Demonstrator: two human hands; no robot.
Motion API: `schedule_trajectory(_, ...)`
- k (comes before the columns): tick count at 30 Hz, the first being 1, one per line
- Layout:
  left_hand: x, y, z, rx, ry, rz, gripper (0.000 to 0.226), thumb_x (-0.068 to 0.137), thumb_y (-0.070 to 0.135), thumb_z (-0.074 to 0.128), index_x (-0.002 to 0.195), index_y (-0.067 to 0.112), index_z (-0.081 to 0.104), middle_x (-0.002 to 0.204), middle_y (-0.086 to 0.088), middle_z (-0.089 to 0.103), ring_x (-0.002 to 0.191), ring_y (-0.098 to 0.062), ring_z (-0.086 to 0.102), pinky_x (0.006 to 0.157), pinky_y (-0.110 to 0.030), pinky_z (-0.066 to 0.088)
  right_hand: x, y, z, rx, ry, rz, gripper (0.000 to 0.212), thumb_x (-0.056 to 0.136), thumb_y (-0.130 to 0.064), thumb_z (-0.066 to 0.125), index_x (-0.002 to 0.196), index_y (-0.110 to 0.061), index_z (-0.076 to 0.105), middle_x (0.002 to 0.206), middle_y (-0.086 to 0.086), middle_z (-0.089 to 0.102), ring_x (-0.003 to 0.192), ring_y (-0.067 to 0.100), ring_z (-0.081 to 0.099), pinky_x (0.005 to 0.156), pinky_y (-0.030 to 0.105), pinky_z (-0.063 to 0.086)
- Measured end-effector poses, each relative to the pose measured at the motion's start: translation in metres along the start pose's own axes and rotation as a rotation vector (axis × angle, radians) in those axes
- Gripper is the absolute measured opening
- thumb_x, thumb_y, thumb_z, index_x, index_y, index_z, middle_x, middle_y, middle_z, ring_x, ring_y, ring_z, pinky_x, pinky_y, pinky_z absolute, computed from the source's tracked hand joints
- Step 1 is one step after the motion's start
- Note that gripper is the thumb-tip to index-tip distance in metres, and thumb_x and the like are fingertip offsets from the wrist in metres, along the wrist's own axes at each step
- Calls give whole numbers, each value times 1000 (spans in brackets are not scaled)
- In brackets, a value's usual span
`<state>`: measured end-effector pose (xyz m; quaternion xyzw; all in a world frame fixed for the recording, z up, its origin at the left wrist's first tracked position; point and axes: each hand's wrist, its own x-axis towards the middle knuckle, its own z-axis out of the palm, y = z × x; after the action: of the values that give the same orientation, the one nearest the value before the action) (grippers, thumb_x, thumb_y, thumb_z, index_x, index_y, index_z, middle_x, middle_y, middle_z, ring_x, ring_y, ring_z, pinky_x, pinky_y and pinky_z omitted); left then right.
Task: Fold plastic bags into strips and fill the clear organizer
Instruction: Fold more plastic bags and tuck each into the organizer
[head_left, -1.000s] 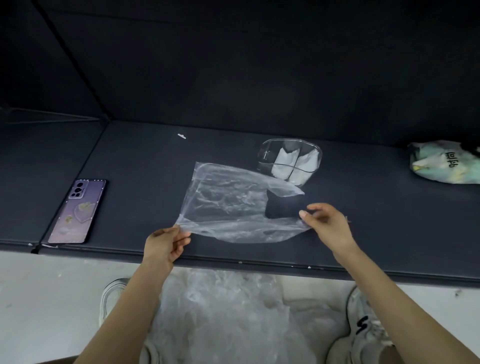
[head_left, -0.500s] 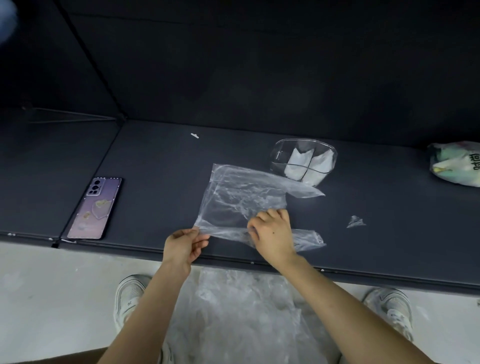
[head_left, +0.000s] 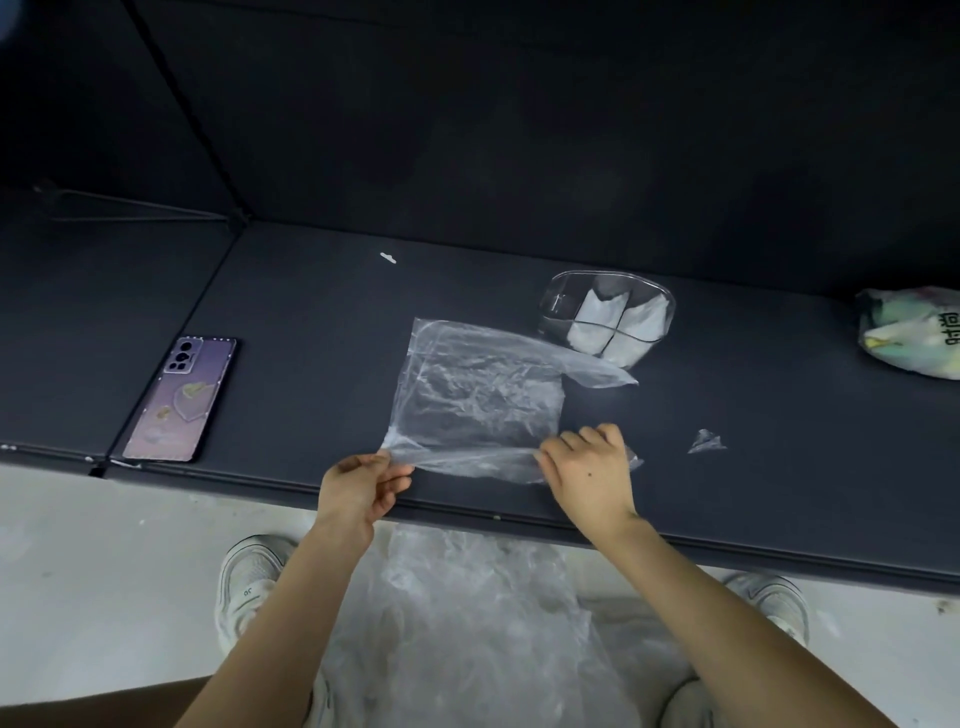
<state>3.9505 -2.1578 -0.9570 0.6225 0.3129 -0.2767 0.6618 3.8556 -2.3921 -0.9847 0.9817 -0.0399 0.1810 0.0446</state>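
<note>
Lying flat on the dark grey table (head_left: 311, 322), a crinkled clear plastic bag (head_left: 483, 395) has its near edge lifted slightly at the table's front. Left hand (head_left: 358, 486): thumb and fingers pinch the bag's near-left corner. Right hand (head_left: 587, 473): knuckles up, fingers curled over the bag's near edge towards its right end, holding it. One bag handle points right, its far edge just below the clear rounded organizer with cross dividers (head_left: 608, 317), which stands behind the bag; folded white strips sit in its compartments. A small clear plastic scrap (head_left: 705, 441) lies on the table right of the right hand, apart from the bag. A purple-cased phone (head_left: 182, 397) lies face down well to the left. A pale green printed bag bundle (head_left: 909, 332) rests at the far right. Below the table edge, a heap of clear plastic bags (head_left: 467, 623) lies on the floor between two white shoes (head_left: 249, 577)
</note>
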Motion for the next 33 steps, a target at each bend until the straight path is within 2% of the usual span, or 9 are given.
schedule_trajectory(3,-2,-1,1,13,2,6,14,97,8,56,84,11,52,52,-1,67,40,-6,59,37,-13,41,-1,3,1,-2,-43,39,33,70,-22,84,56,-16,55,40,-2,44,38,20,42,57,31,34)
schedule_trajectory(6,-2,-1,2,8,10,8,14,97,8,56,84,11,51,52,0,67,40,-5,60,37,-12,40,-7,7,-1,-38,11,-19,30,73,-30,80,60,-16,57,43,-2,45,40,19,42,53,28,35)
schedule_trajectory(10,-3,-2,2,-2,26,9,12,99,6,51,87,11,52,52,1,67,40,-6,60,37,-12,40,-21,20,-7,-12,69,-155,30,92,-42,55,89,-16,69,62,0,56,55,22,51,61,34,41)
schedule_trajectory(13,-5,-1,1,10,25,10,15,99,6,50,86,11,52,50,2,66,39,-5,60,36,-11,40,-35,31,-10,-46,37,-164,32,86,-37,65,108,-14,68,69,1,60,61,24,54,71,38,39)
schedule_trajectory(18,-7,-5,-3,80,46,72,17,98,9,55,81,14,53,52,2,67,42,-4,61,40,-12,41,-43,50,-12,-28,23,51,44,56,1,80,96,-14,72,68,2,60,58,27,54,68,36,33)
schedule_trajectory(22,-10,-10,1,48,62,98,20,100,10,52,80,16,48,51,3,67,43,-6,63,37,-11,39,-42,53,-19,263,-4,279,23,69,-18,79,91,-19,73,85,0,59,75,25,55,70,32,36)
schedule_trajectory(26,-11,-12,6,0,39,66,18,100,9,50,83,14,48,52,1,67,44,-8,64,36,-11,38,-40,59,-38,692,-288,628,37,76,-23,80,110,-27,65,102,-8,53,91,11,51,83,24,40)
schedule_trajectory(29,-12,-13,7,-34,-18,16,3,98,8,53,96,9,53,60,-2,70,50,-10,68,39,-12,43,-49,64,-39,746,-348,693,30,81,-4,71,103,-23,64,87,-4,54,74,13,54,79,31,48)
schedule_trajectory(33,-15,-15,5,-83,-30,24,16,97,2,54,83,11,54,55,-1,68,48,-8,66,39,-11,42,-52,65,-37,724,-166,735,29,81,11,64,76,-17,63,79,0,57,69,9,55,68,8,41)
